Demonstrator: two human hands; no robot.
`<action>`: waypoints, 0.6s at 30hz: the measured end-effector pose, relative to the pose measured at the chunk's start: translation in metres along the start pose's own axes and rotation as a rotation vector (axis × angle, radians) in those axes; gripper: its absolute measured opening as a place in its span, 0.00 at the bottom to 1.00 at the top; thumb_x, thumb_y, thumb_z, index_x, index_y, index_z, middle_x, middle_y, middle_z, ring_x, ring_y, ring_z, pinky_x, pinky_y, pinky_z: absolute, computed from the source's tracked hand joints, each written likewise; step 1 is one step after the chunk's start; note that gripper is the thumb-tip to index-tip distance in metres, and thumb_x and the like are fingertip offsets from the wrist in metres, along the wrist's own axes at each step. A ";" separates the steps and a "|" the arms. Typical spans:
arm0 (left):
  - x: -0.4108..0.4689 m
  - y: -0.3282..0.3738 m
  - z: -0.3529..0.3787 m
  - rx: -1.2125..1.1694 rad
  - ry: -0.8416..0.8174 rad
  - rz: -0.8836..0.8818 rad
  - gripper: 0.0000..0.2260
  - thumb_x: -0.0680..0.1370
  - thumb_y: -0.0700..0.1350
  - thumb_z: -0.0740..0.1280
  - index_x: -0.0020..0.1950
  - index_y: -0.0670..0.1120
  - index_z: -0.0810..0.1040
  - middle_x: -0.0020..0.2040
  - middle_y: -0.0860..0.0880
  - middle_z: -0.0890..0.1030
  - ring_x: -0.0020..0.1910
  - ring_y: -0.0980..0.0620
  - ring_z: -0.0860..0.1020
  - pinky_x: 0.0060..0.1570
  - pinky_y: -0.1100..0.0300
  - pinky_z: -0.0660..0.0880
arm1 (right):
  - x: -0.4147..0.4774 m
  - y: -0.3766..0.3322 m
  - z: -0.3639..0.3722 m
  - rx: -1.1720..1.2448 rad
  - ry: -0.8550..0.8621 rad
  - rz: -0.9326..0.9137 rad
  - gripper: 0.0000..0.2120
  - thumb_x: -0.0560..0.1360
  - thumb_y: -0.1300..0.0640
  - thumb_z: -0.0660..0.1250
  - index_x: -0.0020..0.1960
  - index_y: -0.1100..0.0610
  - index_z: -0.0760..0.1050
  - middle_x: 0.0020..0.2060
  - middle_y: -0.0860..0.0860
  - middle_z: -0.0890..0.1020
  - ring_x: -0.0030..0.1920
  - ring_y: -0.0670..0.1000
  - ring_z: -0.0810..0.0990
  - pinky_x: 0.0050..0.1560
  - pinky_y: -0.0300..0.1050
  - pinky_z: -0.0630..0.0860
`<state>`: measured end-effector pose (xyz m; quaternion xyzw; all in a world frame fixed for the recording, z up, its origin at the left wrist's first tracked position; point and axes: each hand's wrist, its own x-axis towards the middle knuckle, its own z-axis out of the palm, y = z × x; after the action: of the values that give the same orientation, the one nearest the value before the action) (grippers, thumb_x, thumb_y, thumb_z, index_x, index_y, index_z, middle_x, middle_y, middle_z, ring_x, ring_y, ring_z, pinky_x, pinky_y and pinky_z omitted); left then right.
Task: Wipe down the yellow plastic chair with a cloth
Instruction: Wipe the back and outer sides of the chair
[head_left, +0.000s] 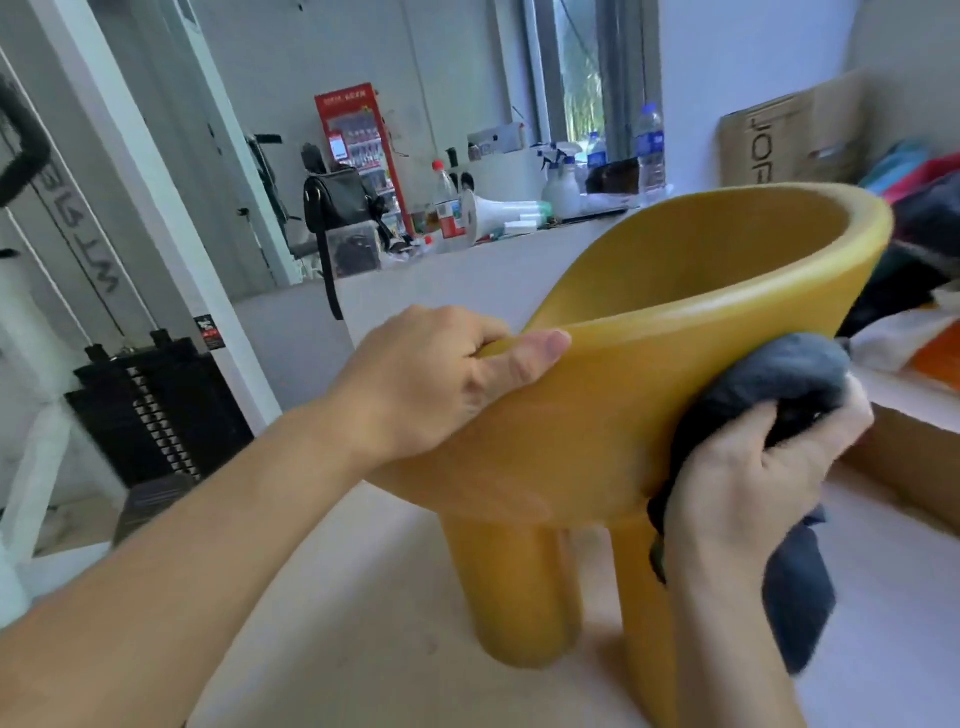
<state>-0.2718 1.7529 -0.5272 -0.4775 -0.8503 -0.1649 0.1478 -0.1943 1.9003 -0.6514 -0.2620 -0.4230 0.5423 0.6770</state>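
The chair (649, 395) stands on the tabletop (363, 597). The left hand (431, 379) grips its rim; the right hand (743, 483) clutches the cloth (779, 379) against the outer shell. Risk: wiping pressure may tip the chair if the rim grip loosens. Count: one chair, one cloth, two hands.

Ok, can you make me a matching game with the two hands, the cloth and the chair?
Things:
1. left hand
2. right hand
3. cloth
4. chair

What fits:
A. dark blue, pressed against the chair's outside
B. yellow, with thick round legs
C. holds the cloth
D. grips the chair's rim

Right pairs: 1-D, 2-C, 3-A, 4-B
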 end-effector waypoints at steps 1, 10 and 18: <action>-0.003 0.003 0.001 0.026 0.003 0.012 0.33 0.68 0.77 0.47 0.29 0.50 0.73 0.25 0.54 0.72 0.26 0.55 0.71 0.31 0.55 0.67 | 0.001 -0.001 0.001 -0.017 0.003 0.005 0.20 0.81 0.60 0.54 0.73 0.55 0.60 0.49 0.34 0.70 0.44 0.20 0.69 0.45 0.17 0.60; 0.013 0.058 0.018 0.218 0.116 0.087 0.30 0.74 0.70 0.42 0.33 0.50 0.70 0.28 0.52 0.73 0.32 0.52 0.73 0.31 0.55 0.69 | 0.073 0.009 0.014 -0.056 -0.164 0.136 0.21 0.79 0.54 0.55 0.70 0.47 0.68 0.63 0.47 0.77 0.63 0.49 0.74 0.68 0.55 0.69; 0.072 0.064 0.037 0.047 0.029 0.077 0.20 0.80 0.63 0.48 0.41 0.55 0.73 0.31 0.53 0.74 0.40 0.46 0.76 0.43 0.50 0.75 | 0.014 -0.010 0.025 -0.088 -0.243 0.071 0.32 0.72 0.33 0.49 0.72 0.46 0.66 0.69 0.51 0.72 0.68 0.52 0.65 0.67 0.47 0.63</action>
<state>-0.2557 1.8547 -0.5224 -0.5039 -0.8327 -0.1458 0.1774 -0.2098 1.9080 -0.6271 -0.2386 -0.5155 0.5748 0.5890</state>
